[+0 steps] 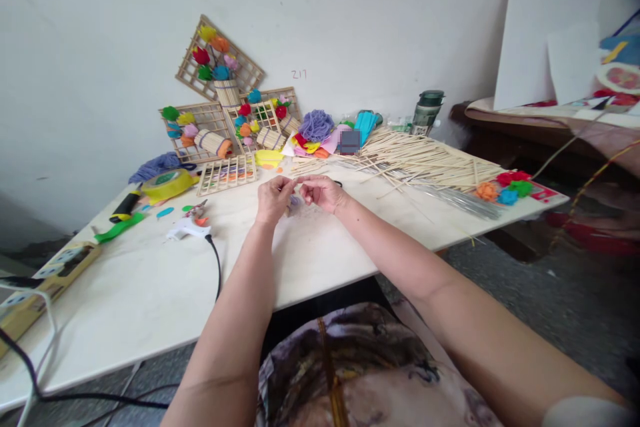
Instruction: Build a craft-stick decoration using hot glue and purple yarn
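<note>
My left hand (274, 200) and my right hand (323, 194) meet fingertip to fingertip above the middle of the table. The left fingers are pinched together. On the right hand the index finger reaches toward the left fingertips and the other fingers curl in. Whatever lies between them is too small to make out. Just below and behind the hands shows a bit of purple yarn (295, 202), partly hidden by the fingers. To the left of my hands lies a white glue gun (191, 228) with a black cord.
Bamboo lattices (193, 126) with colourful flowers lean at the back. A purple yarn ball (317, 126) and many thin bamboo sticks (430, 160) lie behind right. At left are yellow tape (173, 186), a black-yellow tool (126, 206) and a power strip (55, 280). A bottle (427, 110) stands behind.
</note>
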Available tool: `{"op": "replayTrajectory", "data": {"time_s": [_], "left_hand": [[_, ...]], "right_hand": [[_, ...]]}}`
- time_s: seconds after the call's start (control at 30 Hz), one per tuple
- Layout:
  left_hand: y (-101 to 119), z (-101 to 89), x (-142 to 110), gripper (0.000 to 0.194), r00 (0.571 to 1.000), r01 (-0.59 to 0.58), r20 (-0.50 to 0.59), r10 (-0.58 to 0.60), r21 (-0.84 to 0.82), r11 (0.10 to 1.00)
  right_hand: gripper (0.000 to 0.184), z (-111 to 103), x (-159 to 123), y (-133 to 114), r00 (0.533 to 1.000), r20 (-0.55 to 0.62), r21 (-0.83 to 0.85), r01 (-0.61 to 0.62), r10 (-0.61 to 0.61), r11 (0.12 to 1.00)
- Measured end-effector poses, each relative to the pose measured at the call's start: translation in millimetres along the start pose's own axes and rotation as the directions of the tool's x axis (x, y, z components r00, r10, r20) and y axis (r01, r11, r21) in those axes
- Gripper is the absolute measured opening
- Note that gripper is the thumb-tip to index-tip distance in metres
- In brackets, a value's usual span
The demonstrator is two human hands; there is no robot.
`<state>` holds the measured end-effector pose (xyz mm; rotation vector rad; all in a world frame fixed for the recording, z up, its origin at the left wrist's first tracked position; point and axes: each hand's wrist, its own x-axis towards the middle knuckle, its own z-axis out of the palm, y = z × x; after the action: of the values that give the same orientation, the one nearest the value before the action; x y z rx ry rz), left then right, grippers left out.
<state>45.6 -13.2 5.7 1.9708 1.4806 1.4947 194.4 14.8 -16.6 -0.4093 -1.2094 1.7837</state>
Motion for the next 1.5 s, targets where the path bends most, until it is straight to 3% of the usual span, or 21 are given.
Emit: {"op": "replayTrajectory", "data": {"time_s": [0.13,0.4,0.53,0.67,0.97,1.5], "left_hand": [[-0.2,1.2,-0.6,0.021,0.998,-0.059,-0.014,0.059,-0.030,0.998],[-6.9,-0.3,2.9,0.026,0.987,0.052,-0.123,-0.108,-0.387,0.921],[-6.6,-1.9,3.0,0.032,0.977,0.121,-0.102,-0.188,-0.464,0.878],[-5.8,-0.4,2.2,0.037,0.983,0.126,-0.066,-0.173,-0.446,0.886],[0.3,6.2,-0.7,0.022,0.991,0.114,-0.032,-0.129,-0.292,0.950],[5.7,4.8,-3.5,0.026,0.992,0.120,-0.010,-0.126,-0.250,0.961]], "right_hand": [[0.015,-1.2,-1.1,-3.0,0.998,-0.053,0.103,-0.021,0.027,0.994],[0.014,0.7,-2.6,-9.6,0.989,-0.114,0.200,-0.075,0.100,0.977],[0.017,1.1,-2.4,-9.4,0.989,-0.118,0.190,-0.063,0.087,0.980],[0.015,0.5,-2.5,-9.1,0.989,-0.123,0.171,-0.065,0.087,0.983],[0.022,0.6,-2.8,-8.9,0.997,-0.065,0.128,-0.041,0.050,0.991],[0.029,-1.9,-1.0,-3.3,1.000,-0.017,0.008,0.000,0.000,1.000]]}}
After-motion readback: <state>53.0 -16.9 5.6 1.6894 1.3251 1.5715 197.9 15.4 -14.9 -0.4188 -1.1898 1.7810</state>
